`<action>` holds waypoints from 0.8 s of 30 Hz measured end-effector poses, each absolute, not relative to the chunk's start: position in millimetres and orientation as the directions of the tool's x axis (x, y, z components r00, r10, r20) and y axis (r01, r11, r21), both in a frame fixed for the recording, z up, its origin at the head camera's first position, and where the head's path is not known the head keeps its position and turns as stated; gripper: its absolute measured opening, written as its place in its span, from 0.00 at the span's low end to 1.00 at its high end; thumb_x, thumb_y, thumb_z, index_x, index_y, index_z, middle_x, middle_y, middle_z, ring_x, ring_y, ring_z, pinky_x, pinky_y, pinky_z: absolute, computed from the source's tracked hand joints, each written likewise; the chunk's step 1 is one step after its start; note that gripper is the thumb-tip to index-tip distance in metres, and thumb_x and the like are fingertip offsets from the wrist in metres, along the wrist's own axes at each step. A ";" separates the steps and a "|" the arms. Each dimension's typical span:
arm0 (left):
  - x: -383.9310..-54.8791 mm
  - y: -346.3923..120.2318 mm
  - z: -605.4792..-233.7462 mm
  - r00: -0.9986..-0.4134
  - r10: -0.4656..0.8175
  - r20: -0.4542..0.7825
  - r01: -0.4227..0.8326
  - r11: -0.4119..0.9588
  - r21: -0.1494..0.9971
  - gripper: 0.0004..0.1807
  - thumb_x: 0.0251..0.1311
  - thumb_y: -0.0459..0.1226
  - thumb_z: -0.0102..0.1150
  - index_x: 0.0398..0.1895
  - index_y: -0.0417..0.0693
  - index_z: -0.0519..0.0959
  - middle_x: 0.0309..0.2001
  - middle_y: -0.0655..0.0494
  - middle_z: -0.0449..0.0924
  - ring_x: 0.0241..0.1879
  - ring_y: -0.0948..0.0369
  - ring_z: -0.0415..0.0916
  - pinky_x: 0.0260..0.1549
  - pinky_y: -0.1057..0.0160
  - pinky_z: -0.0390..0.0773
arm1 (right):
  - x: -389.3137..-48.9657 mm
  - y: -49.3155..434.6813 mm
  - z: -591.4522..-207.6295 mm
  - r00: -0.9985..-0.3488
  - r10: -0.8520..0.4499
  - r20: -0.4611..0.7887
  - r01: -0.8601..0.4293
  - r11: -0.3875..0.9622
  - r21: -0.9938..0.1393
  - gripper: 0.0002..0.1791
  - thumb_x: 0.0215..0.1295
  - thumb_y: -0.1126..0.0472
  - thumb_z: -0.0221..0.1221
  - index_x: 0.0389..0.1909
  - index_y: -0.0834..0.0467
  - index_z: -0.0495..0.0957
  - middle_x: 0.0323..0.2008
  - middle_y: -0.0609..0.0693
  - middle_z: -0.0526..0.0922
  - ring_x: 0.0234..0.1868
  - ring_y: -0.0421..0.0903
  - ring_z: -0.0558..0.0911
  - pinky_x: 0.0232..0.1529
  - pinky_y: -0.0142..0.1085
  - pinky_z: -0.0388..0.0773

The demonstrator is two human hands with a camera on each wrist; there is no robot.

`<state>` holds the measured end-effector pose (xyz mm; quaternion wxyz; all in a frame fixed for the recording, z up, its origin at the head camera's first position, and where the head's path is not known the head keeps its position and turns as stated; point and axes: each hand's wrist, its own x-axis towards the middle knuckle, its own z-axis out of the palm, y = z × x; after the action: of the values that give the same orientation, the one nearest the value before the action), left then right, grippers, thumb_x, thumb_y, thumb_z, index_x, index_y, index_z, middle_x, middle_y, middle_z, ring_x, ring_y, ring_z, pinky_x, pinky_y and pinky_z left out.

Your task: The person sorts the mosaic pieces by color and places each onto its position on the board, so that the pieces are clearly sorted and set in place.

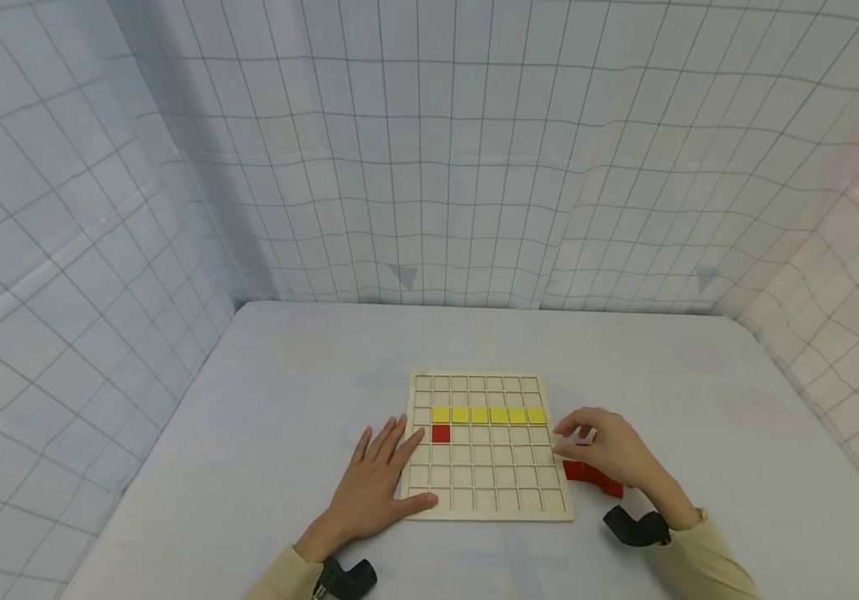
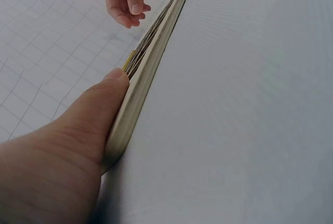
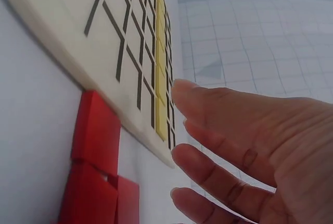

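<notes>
A pale wooden board (image 1: 487, 515) with a grid of square cells lies on the table. Yellow square tiles (image 1: 479, 415) form a row across it, and a red tile (image 1: 441, 433) sits below the leftmost one. My left hand (image 1: 372, 492) rests with spread fingers at the board's left edge, its thumb (image 2: 99, 99) over the rim in the left wrist view. Just off the right edge, my right hand (image 1: 612, 450) hovers with bent fingers and a gap between thumb and forefinger. Nothing shows between them in the right wrist view. Several red tiles (image 3: 96, 130) lie below that hand.
White table surface (image 1: 309, 367) surrounds the board. White grid-patterned curtains (image 1: 429, 167) stand behind the table and along both sides. A black wrist device (image 1: 635, 527) sits on the right wrist, another (image 1: 350, 579) on the left.
</notes>
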<state>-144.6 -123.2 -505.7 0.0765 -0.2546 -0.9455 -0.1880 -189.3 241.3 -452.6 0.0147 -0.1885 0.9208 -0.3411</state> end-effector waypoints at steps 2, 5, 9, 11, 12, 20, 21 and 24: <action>-145.3 -123.5 -507.0 -0.857 0.451 0.250 0.513 0.799 0.315 0.49 0.55 0.69 0.48 0.74 0.51 0.56 0.73 0.45 0.48 0.72 0.51 0.40 0.66 0.45 0.37 | -189.5 247.6 -452.5 -0.927 -0.364 0.091 -0.338 0.706 -0.622 0.10 0.52 0.57 0.71 0.36 0.52 0.83 0.35 0.41 0.80 0.37 0.44 0.74 0.33 0.37 0.74; -146.1 -123.9 -508.8 -0.858 0.449 0.248 0.510 0.801 0.315 0.49 0.55 0.69 0.48 0.74 0.51 0.55 0.73 0.45 0.48 0.72 0.52 0.39 0.67 0.46 0.36 | -189.8 255.6 -452.9 -0.927 -0.369 0.071 -0.333 0.721 -0.607 0.12 0.51 0.59 0.71 0.38 0.54 0.83 0.37 0.43 0.80 0.39 0.46 0.73 0.35 0.39 0.74; -146.1 -124.0 -510.1 -0.861 0.449 0.237 0.505 0.805 0.310 0.50 0.55 0.70 0.48 0.74 0.52 0.55 0.74 0.46 0.47 0.73 0.53 0.38 0.67 0.47 0.34 | -189.4 265.3 -454.1 -0.922 -0.385 0.035 -0.322 0.717 -0.617 0.15 0.51 0.61 0.71 0.41 0.56 0.82 0.40 0.45 0.80 0.41 0.48 0.72 0.37 0.40 0.75; -146.0 -124.0 -509.7 -0.860 0.450 0.240 0.507 0.804 0.310 0.50 0.54 0.70 0.48 0.74 0.51 0.55 0.73 0.46 0.47 0.73 0.52 0.38 0.67 0.47 0.34 | -189.5 269.4 -455.0 -0.916 -0.401 0.023 -0.326 0.710 -0.624 0.17 0.50 0.62 0.71 0.43 0.57 0.81 0.40 0.46 0.79 0.41 0.48 0.72 0.38 0.41 0.75; -145.9 -123.8 -509.3 -0.860 0.449 0.240 0.507 0.804 0.311 0.50 0.54 0.70 0.48 0.74 0.51 0.55 0.73 0.46 0.47 0.73 0.52 0.38 0.67 0.47 0.34 | -189.6 271.3 -455.6 -0.912 -0.409 0.017 -0.330 0.708 -0.624 0.17 0.50 0.62 0.71 0.43 0.57 0.81 0.40 0.46 0.79 0.41 0.48 0.72 0.38 0.41 0.75; -145.0 -123.6 -506.0 -0.861 0.453 0.231 0.507 0.806 0.307 0.50 0.54 0.70 0.47 0.74 0.51 0.55 0.73 0.45 0.47 0.73 0.52 0.39 0.67 0.47 0.34 | -191.0 276.2 -458.0 -0.914 -0.404 -0.035 -0.298 0.729 -0.616 0.15 0.51 0.65 0.69 0.41 0.56 0.81 0.36 0.45 0.76 0.37 0.47 0.72 0.34 0.36 0.75; -145.0 -123.5 -506.0 -0.861 0.453 0.230 0.506 0.806 0.307 0.50 0.54 0.70 0.47 0.74 0.51 0.55 0.73 0.45 0.47 0.73 0.52 0.39 0.67 0.47 0.34 | -191.1 275.7 -457.6 -0.918 -0.395 -0.044 -0.284 0.730 -0.621 0.14 0.51 0.65 0.69 0.40 0.56 0.81 0.35 0.46 0.76 0.37 0.47 0.71 0.33 0.35 0.75; -145.1 -123.6 -506.9 -0.861 0.452 0.233 0.507 0.803 0.314 0.50 0.54 0.70 0.48 0.74 0.51 0.55 0.73 0.45 0.47 0.72 0.52 0.39 0.67 0.47 0.34 | -191.2 273.5 -456.0 -0.928 -0.363 -0.082 -0.228 0.729 -0.646 0.13 0.51 0.64 0.70 0.39 0.56 0.81 0.34 0.47 0.75 0.33 0.46 0.72 0.28 0.34 0.75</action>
<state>-145.1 -123.6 -506.9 0.0737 -0.2532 -0.9466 -0.1855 -191.2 273.5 -456.0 0.1017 -0.1598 0.9241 -0.3320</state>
